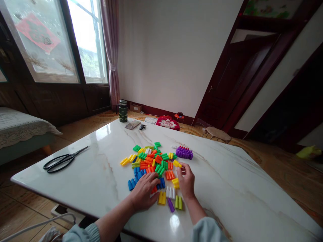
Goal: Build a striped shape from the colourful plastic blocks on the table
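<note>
My right hand (186, 179) pinches a yellow plastic piece (177, 163) with rounded tube shapes, at the right side of a colourful pile. My left hand (145, 191) lies over the near side of the pile, fingers stretched out beside blue pieces (161, 184); what lies under the palm is hidden. Orange pieces (145, 164) and green pieces (160, 169) fill the pile's middle. Near me lie a white piece (170, 192), a yellow piece (162, 198), a purple piece (171, 205) and a lime piece (178, 203). Purple pieces with red tips (184, 153) stand grouped behind my right hand.
Large black-handled scissors (64, 161) lie at the left of the marble-patterned table (227, 188). A camouflage flask (123, 111), a phone (132, 124) and keys (142, 126) are at the far corner. A stool (218, 133) stands on the floor beyond.
</note>
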Available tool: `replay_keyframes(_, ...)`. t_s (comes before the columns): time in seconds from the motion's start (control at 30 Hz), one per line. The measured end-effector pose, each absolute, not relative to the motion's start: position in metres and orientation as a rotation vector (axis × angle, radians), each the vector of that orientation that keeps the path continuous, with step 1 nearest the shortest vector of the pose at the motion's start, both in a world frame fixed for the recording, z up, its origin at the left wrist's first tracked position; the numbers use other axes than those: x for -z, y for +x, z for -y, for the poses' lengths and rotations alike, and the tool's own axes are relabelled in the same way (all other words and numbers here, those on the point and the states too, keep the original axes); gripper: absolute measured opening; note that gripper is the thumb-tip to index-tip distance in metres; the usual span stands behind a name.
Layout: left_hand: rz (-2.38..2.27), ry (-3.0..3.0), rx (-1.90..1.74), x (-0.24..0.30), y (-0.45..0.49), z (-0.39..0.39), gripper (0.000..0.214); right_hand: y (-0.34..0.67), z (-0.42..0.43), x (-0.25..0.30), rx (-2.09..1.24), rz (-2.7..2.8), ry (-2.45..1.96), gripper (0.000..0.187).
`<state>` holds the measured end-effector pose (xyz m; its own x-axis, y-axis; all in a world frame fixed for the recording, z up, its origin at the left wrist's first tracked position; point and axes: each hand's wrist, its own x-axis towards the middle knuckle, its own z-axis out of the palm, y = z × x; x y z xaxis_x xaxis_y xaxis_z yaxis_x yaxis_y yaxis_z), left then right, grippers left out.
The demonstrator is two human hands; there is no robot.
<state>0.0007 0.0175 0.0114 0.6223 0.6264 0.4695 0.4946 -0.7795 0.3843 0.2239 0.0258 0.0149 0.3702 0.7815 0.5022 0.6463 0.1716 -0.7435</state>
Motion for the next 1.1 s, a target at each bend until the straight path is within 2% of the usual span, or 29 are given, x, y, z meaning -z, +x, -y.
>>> replay_keyframes(0.07, -0.922, 2.628, -0.871, -0.011, 0.001, -0.018, 0.029, 0.249, -0.041, -0.018, -0.008, 1.380, -1.719, 0.026)
replay_keyframes(0.23, -0.943, 2.606, -0.845, -0.010, 0.001, -0.018, 0.029, 0.297, -0.076, -0.024, 0.011, 1.471, -1.880, 0.017)
replay_keyframes(0.4, -0.977, 2.629, -0.846, -0.008, 0.000, -0.018, 0.031, 0.299, -0.098, -0.021, 0.076, 1.505, -1.948, 0.015)
replay_keyframes(0.77, -0.980, 2.660, -0.809, -0.001, 0.000, -0.020, 0.036, 0.246, -0.124, -0.005, 0.090, 1.640, -1.777, 0.019)
replay_keyframes(1.1, -1.000, 2.653, -0.853, -0.005, -0.001, -0.018, 0.036, 0.274, -0.119, -0.004, 0.125, 1.560, -1.783, 0.019)
